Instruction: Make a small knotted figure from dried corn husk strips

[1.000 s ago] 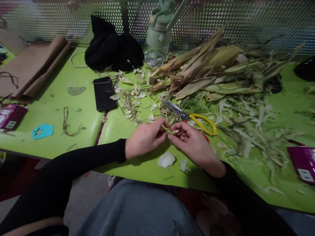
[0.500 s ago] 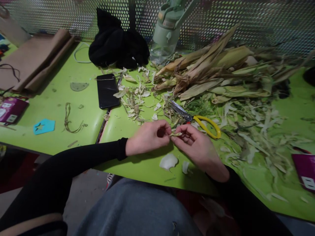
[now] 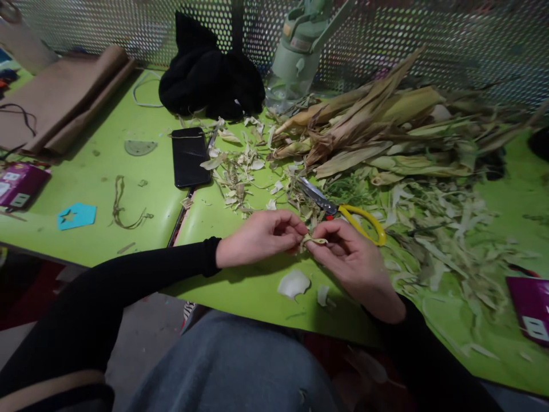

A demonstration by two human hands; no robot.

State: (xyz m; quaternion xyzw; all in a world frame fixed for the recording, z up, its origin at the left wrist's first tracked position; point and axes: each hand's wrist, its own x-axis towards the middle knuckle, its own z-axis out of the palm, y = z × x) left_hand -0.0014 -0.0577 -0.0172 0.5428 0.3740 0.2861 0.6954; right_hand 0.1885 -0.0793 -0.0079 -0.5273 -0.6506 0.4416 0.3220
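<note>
Between my two hands, above the green table (image 3: pixel 253 286), is a small pale strip of corn husk (image 3: pixel 316 241). My left hand (image 3: pixel 268 237) pinches its left end with thumb and forefinger. The fingertips of my right hand (image 3: pixel 349 254) close on the strip from the other side; part of it is hidden by the fingers. Just beyond my right hand lie scissors (image 3: pixel 328 204) with yellow handles, blades pointing away to the left. Near the table's front edge, below my hands, rest a white curved piece (image 3: pixel 294 284) and a smaller pale scrap (image 3: pixel 322 294).
Dried corn husks (image 3: pixel 355 126) are heaped at the back right, with shredded strips (image 3: pixel 454 240) in front. A phone (image 3: pixel 190 157), a black cloth bundle (image 3: pixel 210 74) and a green bottle (image 3: pixel 295 54) stand or lie behind. Brown paper (image 3: pixel 77 97) and a blue tag (image 3: pixel 77 217) lie left.
Both hands have shifted slightly to the right with the husk strip, and more of it shows between the fingers. The view has moved a little; the scissors and heap stay put.
</note>
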